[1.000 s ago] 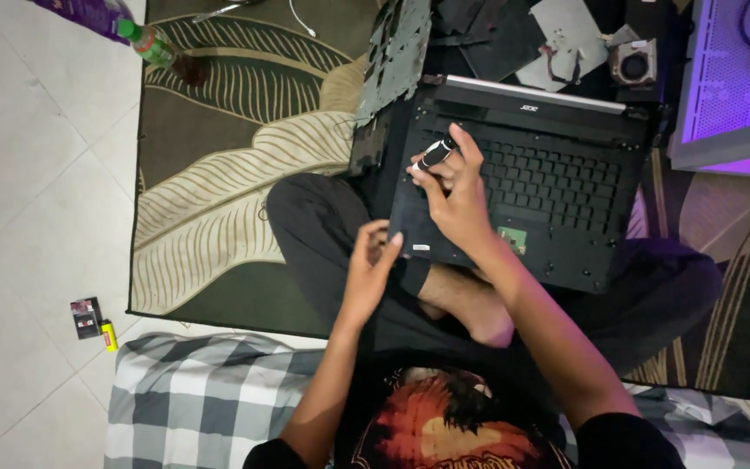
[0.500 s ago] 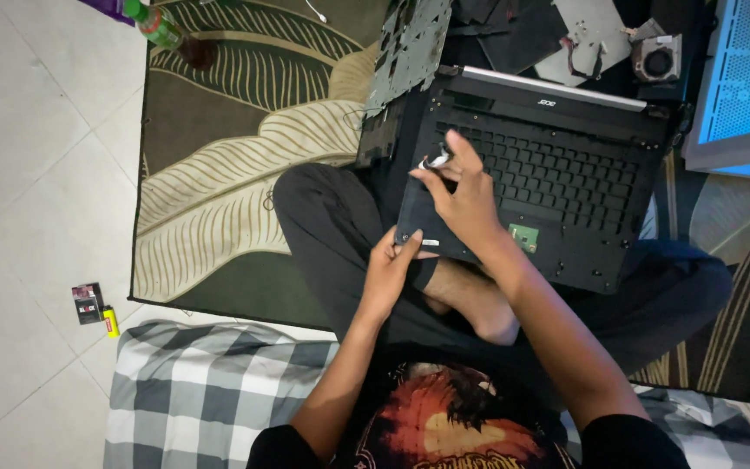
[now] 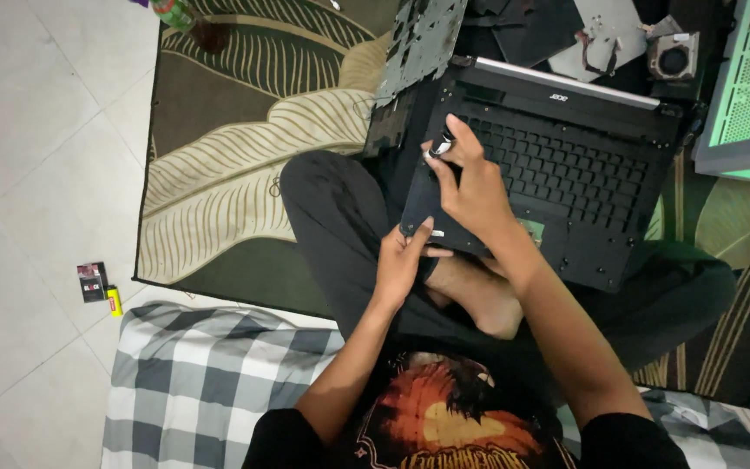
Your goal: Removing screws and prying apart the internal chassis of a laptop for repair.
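Right hand: your right hand (image 3: 470,187) is closed around a small silver-and-black tool (image 3: 438,146), pinched between thumb and fingertips; its tip pokes out above your knuckles.
Left hand: your left hand (image 3: 403,260) grips the near left corner of the black plastic laptop base (image 3: 566,174), fingers curled against its edge.
Laptop: it rests across your lap, keyboard side up; it lies directly under your right hand and stretches away to that hand's right.
Tool: it sits over the laptop's left edge, just above your left hand.
Beyond the hands: a grey perforated metal plate (image 3: 423,35) leans past the laptop's far left corner.
Left of your left hand: a dark green leaf-patterned rug (image 3: 236,148).
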